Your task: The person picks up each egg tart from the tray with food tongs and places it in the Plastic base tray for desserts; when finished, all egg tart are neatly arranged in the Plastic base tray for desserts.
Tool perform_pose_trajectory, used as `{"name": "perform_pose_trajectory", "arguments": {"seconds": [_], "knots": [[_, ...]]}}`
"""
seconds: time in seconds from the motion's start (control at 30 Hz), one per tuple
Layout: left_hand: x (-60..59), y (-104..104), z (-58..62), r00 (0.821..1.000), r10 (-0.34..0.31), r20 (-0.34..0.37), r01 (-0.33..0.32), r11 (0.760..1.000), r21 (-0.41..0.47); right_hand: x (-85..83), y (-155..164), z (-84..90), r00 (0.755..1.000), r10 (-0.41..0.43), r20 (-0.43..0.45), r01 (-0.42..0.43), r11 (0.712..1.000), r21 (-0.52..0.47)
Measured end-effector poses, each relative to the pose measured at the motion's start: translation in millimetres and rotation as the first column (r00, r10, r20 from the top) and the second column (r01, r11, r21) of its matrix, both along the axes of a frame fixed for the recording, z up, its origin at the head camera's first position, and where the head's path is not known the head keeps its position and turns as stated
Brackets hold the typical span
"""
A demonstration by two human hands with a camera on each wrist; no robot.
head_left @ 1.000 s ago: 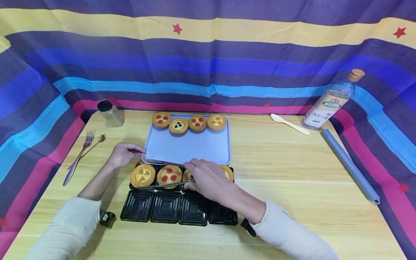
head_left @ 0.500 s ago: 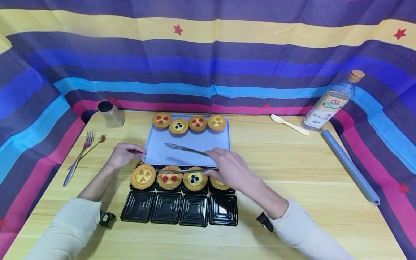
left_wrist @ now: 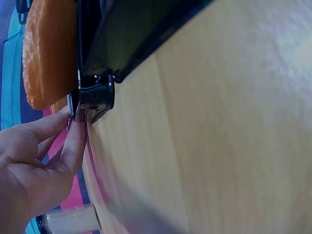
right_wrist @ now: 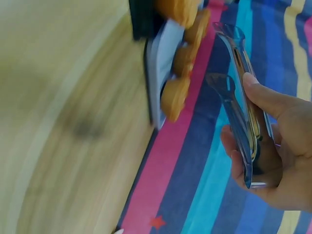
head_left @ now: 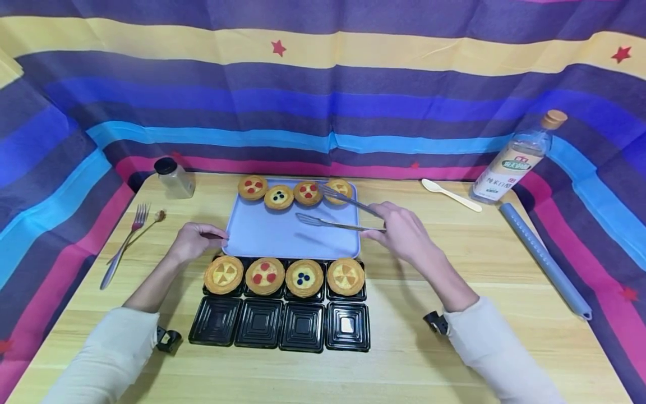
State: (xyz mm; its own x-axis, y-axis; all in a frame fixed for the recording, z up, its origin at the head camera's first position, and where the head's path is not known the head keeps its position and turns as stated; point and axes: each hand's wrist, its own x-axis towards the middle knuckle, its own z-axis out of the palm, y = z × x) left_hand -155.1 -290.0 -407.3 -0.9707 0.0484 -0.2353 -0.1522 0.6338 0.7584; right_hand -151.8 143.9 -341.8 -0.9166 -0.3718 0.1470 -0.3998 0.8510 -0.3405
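Note:
My right hand (head_left: pixel 404 233) grips metal tongs (head_left: pixel 340 225) over the right part of the light-blue tray (head_left: pixel 264 238). The tongs' arms are spread, with nothing between them. Along the tray's back edge sit several egg tarts, among them one with dark berries (head_left: pixel 278 197) and one with yellow wedges (head_left: pixel 341 186). My left hand (head_left: pixel 194 242) pinches the tray's left edge near its front corner; the left wrist view shows its fingertips (left_wrist: pixel 75 134) there. Before the tray, black plastic boxes (head_left: pixel 212 321) with lids folded flat hold a row of tarts, including a red-dotted one (head_left: pixel 264 275).
A fork (head_left: pixel 123 247) and a small spoon (head_left: pixel 151 224) lie at left, near a black-capped jar (head_left: pixel 178 180). To the right are a pale spoon (head_left: pixel 451 195), a vinegar bottle (head_left: pixel 507 165) and a grey-blue bar (head_left: pixel 545 259). A striped cloth (head_left: pixel 328 101) encloses the table.
My right hand and the tongs have moved up and right, from the front-row tarts to over the tray, and the tongs' arms have spread. My left hand has stayed at the tray's edge.

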Motion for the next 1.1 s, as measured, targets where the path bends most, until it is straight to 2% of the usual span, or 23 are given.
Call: {"name": "perform_pose_trajectory", "arguments": {"seconds": [0.2,0.57,0.8,1.1], "knots": [[0.0,-0.1,-0.4,1.0,-0.005,-0.005,0.005,1.0,0.002,-16.1,13.6,0.4,0.999,-0.052,-0.004,0.052,0.998,0.044],[-0.8,-0.6,-0.6,1.0,-0.003,-0.01,0.003,1.0,0.011,-29.7,24.3,-0.5,0.991,-0.135,0.011,0.134,0.988,0.073],[-0.9,-0.2,-0.2,1.0,0.001,-0.01,0.0,1.0,0.012,-34.6,28.5,-4.5,0.989,-0.141,0.051,0.134,0.985,0.111],[-0.2,0.3,-0.3,1.0,0.009,0.0,-0.009,1.0,0.019,-38.3,29.8,-8.9,0.988,-0.144,0.053,0.137,0.983,0.123]]}}
